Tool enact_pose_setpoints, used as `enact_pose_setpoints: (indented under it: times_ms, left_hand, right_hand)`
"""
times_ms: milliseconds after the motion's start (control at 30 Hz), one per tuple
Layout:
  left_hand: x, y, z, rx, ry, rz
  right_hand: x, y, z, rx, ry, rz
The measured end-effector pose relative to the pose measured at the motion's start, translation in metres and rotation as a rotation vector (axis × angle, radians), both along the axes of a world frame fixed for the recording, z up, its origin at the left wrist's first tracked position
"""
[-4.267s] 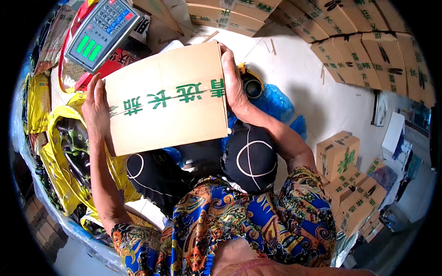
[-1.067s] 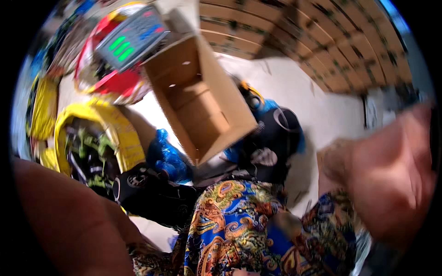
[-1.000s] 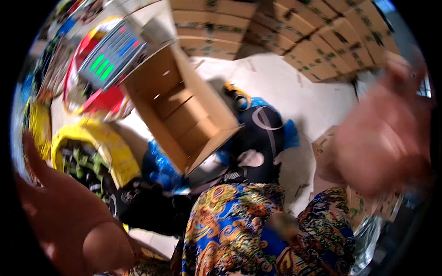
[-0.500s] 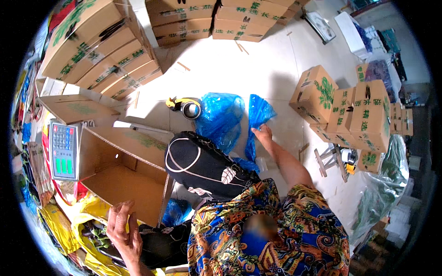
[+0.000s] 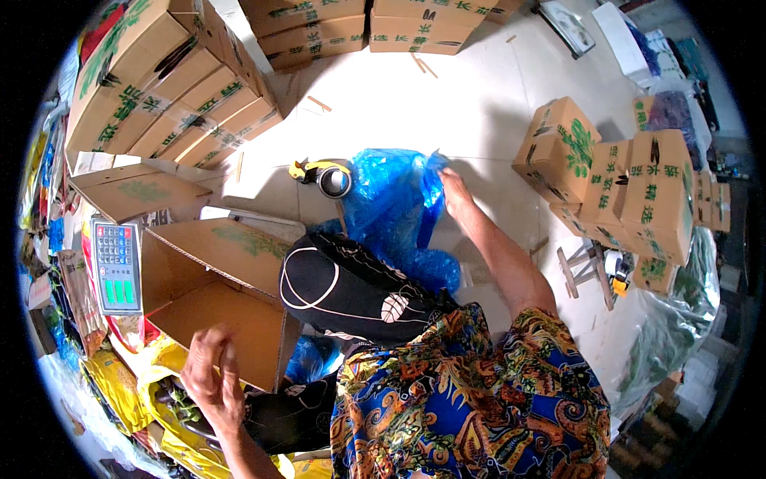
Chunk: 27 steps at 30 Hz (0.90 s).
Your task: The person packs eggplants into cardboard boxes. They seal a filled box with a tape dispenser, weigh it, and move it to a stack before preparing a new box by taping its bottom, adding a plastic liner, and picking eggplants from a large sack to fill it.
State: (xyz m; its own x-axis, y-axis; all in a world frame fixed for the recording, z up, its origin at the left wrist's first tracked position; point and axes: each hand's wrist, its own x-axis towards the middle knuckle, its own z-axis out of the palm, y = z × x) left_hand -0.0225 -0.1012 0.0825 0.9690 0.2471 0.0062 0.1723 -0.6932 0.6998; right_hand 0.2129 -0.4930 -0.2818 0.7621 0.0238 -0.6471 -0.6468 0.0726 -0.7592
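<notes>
A blue plastic bag [image 5: 432, 190] is pinched in my right hand [image 5: 456, 194], its upper end gathered at my fingertips. More crumpled blue plastic bags [image 5: 384, 199] lie on the floor just left of it. My left hand [image 5: 215, 382] hangs over the near edge of an open cardboard box [image 5: 227, 323], fingers loosely curled and apart, with nothing seen in them. The bare inside of the box shows. Close below that hand, dark eggplants [image 5: 185, 409] lie in a yellow bag [image 5: 163, 359]. My black-trousered knee [image 5: 351, 287] lies between the box and the blue plastic.
A scale with a keypad and lit green display [image 5: 117, 267] stands left of the box. A yellow tape dispenser [image 5: 325, 176] lies by the blue bags. Stacked cartons stand far left [image 5: 171, 88] and right [image 5: 650, 191]. A small wooden stool [image 5: 586, 271] is at right.
My right hand has moved up and slightly left with the blue bag, whose top is now drawn up in the fingers. My left hand has stayed nearly in place.
</notes>
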Motion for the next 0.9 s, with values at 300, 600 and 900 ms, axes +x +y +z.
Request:
enact_pose_setpoints:
  times_ms: [300, 600, 900]
  left_hand:
    - [0.069, -0.026, 0.005, -0.363, 0.114, -0.119]
    - [0.147, -0.110, -0.037, -0.147, -0.311, -0.555]
    - [0.118, -0.019, 0.020, -0.364, -0.110, -0.256]
  right_hand:
    - [0.036, 0.051, 0.152, 0.237, -0.067, 0.088]
    - [-0.003, 0.110, 0.354, 0.380, -0.691, 0.208]
    - [0.017, 0.152, 0.421, 0.768, -0.668, 0.144]
